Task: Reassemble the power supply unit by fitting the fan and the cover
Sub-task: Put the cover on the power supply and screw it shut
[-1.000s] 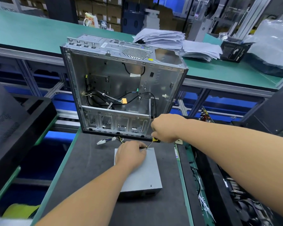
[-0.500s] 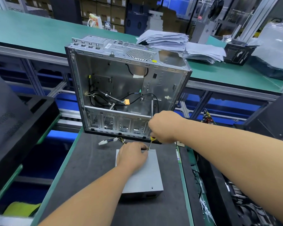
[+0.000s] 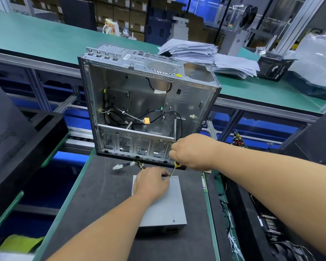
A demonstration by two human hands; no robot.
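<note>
Yellow-handled screwdriver [image 3: 175,165] tip stays at power supply [image 3: 163,204] corner

Scene is evenly and brightly lit from overhead, with a cool bluish cast. Soft sheen is seen on the bare metal computer case [image 3: 145,102]; no harsh glare is noted. Only faint, diffuse shadows are thrown on the dark counter [image 3: 102,194]. Strong wide-angle bowing is seen at the edges, forearms stretched. Background shelving is rendered soft; centre is kept sharp.
</note>
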